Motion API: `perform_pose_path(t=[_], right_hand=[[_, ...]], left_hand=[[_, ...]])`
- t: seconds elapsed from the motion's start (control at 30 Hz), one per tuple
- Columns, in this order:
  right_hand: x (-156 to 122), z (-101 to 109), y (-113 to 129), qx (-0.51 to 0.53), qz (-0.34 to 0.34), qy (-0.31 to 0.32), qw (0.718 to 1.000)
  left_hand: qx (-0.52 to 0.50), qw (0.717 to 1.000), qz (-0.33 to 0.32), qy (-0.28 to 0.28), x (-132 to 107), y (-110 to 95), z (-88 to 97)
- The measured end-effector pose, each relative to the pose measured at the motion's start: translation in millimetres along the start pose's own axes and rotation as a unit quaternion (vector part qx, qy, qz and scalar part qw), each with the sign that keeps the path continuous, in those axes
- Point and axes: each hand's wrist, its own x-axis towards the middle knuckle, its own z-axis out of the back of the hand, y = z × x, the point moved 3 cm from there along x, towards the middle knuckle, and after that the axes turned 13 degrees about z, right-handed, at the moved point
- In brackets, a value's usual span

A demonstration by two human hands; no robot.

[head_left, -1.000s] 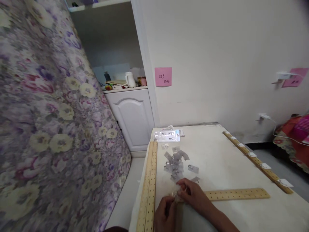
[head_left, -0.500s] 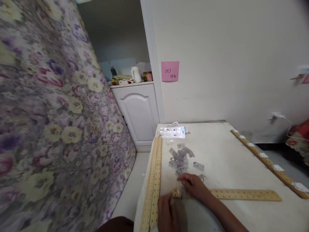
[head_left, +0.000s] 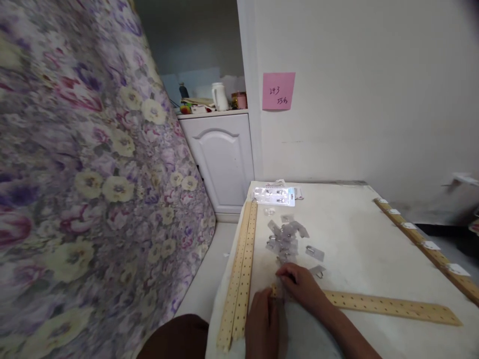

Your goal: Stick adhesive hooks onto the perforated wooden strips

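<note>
A perforated wooden strip lies across the front of the table, passing under my right forearm. My left hand is closed at its left end, with fingertips on the wood. Just above the strip, my right hand is closed in a pinch; what its fingertips hold, if anything, is too small to make out. Beyond my hands lies a loose pile of grey translucent tabs with metal hooks. A single grey hook tab lies right of the pile, and another hook tab is close to my right hand.
Two perforated wooden strips run along the table's left edge. Another strip with white hook tabs lies along the right edge. A clear hook package lies at the back. A floral curtain hangs left; a white cabinet stands behind.
The view has shifted a little, tilting downward and left. My left hand has moved up against the strip's end, and the strip has turned slightly. My right hand stays pinched beside it.
</note>
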Motion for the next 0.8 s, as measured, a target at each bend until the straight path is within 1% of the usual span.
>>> perform_pose_path(t=[0.17, 0.33, 0.53, 0.8], right_hand=[[2.0, -1.9, -0.5, -0.030, -0.016, 0.019, 0.999], [2.8, -2.6, -3.0, -0.031, -0.024, 0.012, 0.999], [-0.1, -5.2, -7.1, -0.034, -0.021, 0.007, 0.999], [-1.8, -5.1, -2.5, -0.041, -0.006, 0.009, 0.999]], left_hand=[[-0.001, 1.000, 0.006, -0.012, -0.1, -5.0, -1.6], [-0.002, 1.000, 0.007, -0.004, 2.2, -11.7, 0.8], [-0.002, 1.000, 0.021, -0.004, 3.0, -17.2, 2.0], [0.015, 0.999, 0.032, 0.008, 3.4, -18.7, 2.2]])
